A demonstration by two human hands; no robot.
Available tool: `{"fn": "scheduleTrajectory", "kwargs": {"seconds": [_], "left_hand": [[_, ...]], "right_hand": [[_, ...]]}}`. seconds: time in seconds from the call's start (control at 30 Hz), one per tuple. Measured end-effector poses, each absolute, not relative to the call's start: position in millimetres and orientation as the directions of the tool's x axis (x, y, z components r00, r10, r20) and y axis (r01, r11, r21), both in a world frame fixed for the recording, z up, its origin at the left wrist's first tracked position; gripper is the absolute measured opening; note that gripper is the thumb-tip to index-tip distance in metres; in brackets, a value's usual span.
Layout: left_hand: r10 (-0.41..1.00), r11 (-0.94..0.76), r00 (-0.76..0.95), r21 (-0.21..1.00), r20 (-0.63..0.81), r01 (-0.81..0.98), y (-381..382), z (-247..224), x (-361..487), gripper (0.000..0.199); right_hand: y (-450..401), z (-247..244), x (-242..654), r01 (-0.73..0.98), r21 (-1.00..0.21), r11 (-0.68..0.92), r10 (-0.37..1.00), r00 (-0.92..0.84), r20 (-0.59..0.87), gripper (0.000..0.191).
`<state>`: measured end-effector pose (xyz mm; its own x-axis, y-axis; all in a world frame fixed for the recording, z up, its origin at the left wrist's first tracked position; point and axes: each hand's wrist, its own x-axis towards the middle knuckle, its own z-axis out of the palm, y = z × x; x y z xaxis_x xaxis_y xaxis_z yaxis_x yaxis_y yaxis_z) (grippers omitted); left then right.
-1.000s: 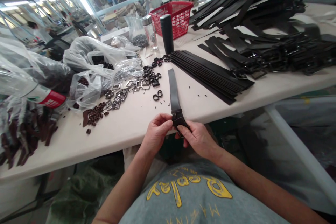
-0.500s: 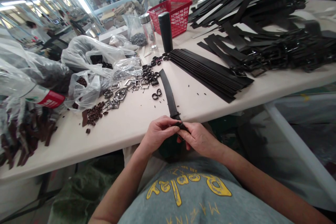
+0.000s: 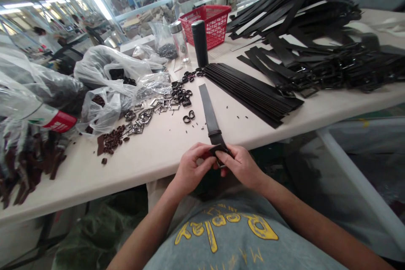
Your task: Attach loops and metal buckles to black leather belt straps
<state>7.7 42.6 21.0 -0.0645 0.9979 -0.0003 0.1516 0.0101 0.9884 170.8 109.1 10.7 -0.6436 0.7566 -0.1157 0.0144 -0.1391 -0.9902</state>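
A black belt strap (image 3: pixel 209 112) lies partly on the table, its near end held over the front edge. A dark loop (image 3: pixel 214 133) sits around the strap just beyond my fingers. My left hand (image 3: pixel 193 164) pinches the short folded end of the strap between thumb and fingers. From the other side, my right hand (image 3: pixel 242 163) grips the same end, its thumb on top. A metal buckle (image 3: pixel 221 163) shows partly between the hands; fingers cover the rest. Two black loops (image 3: pixel 189 117) lie left of the strap.
Dark metal buckles (image 3: pixel 144 117) and brown loops (image 3: pixel 114 139) are heaped at left, near plastic bags (image 3: pixel 109 67). A row of black straps (image 3: pixel 249 90) lies to the right, with buckled belts (image 3: pixel 329 65) piled beyond. A red basket (image 3: pixel 218 25), glass bottle (image 3: pixel 179 42) and black cylinder (image 3: pixel 200 44) stand behind.
The strap's near end has turned in my hands, so the folded end and part of the buckle now show. The part on the table lies straighter and slightly to the right.
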Motion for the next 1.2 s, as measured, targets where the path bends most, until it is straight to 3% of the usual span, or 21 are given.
{"fn": "scheduleTrajectory", "kwargs": {"seconds": [0.2,0.33,0.5,0.63,0.97,1.1,1.2], "left_hand": [[0.932,0.047,-0.329,0.949,-0.154,-0.311,48,18,12,0.035],[0.923,0.143,-0.219,0.811,-0.316,-0.568,60,24,16,0.052],[0.904,0.180,-0.142,0.661,-0.402,-0.729,64,33,30,0.039],[0.911,0.136,-0.165,0.653,-0.379,-0.745,61,31,37,0.033],[0.960,0.064,-0.203,0.857,-0.193,-0.512,52,18,45,0.027],[0.960,0.118,-0.177,0.886,-0.217,-0.448,56,12,42,0.032],[0.961,0.173,-0.130,0.898,-0.244,-0.405,54,9,37,0.041]], "right_hand": [[105,16,173,-0.082,-0.988,-0.134,0.782,-0.621,-0.055,0.036],[97,17,173,-0.041,-0.997,-0.063,0.744,-0.668,-0.020,0.034],[97,18,170,0.122,-0.989,0.081,0.765,-0.644,-0.017,0.031],[101,18,169,0.223,-0.968,0.119,0.790,-0.612,-0.044,0.030],[103,11,166,0.226,-0.973,0.055,0.774,-0.625,-0.101,0.027],[106,10,163,0.251,-0.957,0.144,0.782,-0.621,-0.045,0.029],[108,10,161,0.139,-0.990,0.032,0.724,-0.686,-0.073,0.028]]}}
